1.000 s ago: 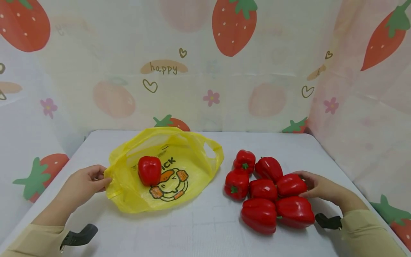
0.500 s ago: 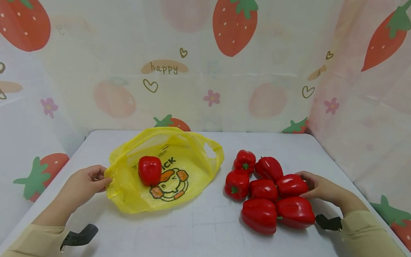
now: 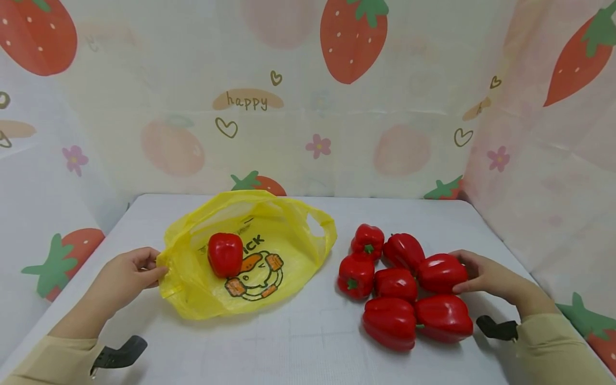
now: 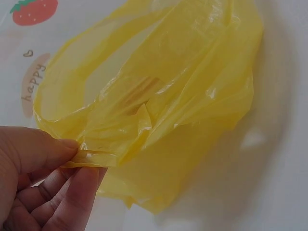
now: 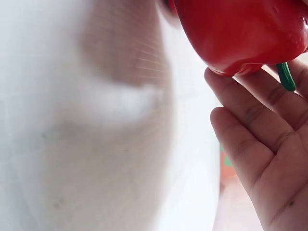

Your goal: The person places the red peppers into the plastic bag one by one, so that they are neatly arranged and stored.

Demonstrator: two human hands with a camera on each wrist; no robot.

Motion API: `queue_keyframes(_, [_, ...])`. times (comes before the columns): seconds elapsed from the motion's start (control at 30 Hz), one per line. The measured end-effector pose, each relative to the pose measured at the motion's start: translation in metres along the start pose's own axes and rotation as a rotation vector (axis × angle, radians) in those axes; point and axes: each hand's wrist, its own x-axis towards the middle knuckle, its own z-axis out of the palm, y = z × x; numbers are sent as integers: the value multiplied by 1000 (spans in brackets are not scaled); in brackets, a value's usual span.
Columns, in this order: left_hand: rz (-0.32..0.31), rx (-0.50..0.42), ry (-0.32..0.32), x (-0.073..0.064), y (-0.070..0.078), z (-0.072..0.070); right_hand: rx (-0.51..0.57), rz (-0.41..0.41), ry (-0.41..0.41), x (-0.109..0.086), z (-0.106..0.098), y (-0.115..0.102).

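Observation:
My left hand (image 3: 126,276) pinches the left edge of a yellow plastic bag (image 3: 298,262) between thumb and fingers; the left wrist view shows the pinched film (image 4: 98,156) up close. The bag lies with its mouth spread, and one red bell pepper (image 3: 225,255) is inside it, over a printed cartoon figure. On the right, my right hand (image 3: 488,276) grips another red bell pepper (image 3: 441,273) at its right end, just above the others. Its green stem (image 5: 285,77) shows beside the fingers in the right wrist view.
Several more red bell peppers (image 3: 389,322) sit clustered on the white table (image 3: 298,353) to the left of and below my right hand. A cloth backdrop (image 3: 298,139) printed with strawberries stands behind the table and along both sides.
My right hand has lifted its bell pepper slightly up and to the right, away from the cluster. My left hand and the bag have stayed in place.

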Motion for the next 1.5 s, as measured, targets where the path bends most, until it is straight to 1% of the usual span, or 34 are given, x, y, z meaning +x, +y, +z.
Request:
queue_keyframes(0.1, [-4, 0, -3, 0, 0, 0, -16, -17, 5, -2, -3, -3])
queue_keyframes(0.23, [-10, 2, -3, 0, 0, 0, -19, -19, 25, -3, -8, -7])
queue_keyframes(0.3, [-16, 2, -5, 0, 0, 0, -8, -39, 25, -4, -10, -10])
queue_keyframes(0.47, [-24, 6, -8, 0, 1, 0, 14, -90, 9, -4, -14, -17])
queue_keyframes(0.73, [-14, 13, -11, 0, 3, -1, 18, -121, -3, 1, -22, -31])
queue_keyframes(0.9, [-9, 15, -5, 0, 2, -1, 38, -125, -28, 7, -25, -41])
queue_keyframes(1.03, [-3, 10, -3, 0, 2, -1, 36, -130, -32, 13, -23, -50])
queue_keyframes(1.27, [1, 8, -2, 0, 2, -2, 58, -205, -72, 27, -16, -65])
queue_keyframes(1.4, [0, 11, -1, -1, 1, -2, 46, -263, -98, 37, -12, -76])
queue_keyframes(1.5, [-5, 12, 0, -1, 1, -2, 35, -282, -108, 44, -8, -85])
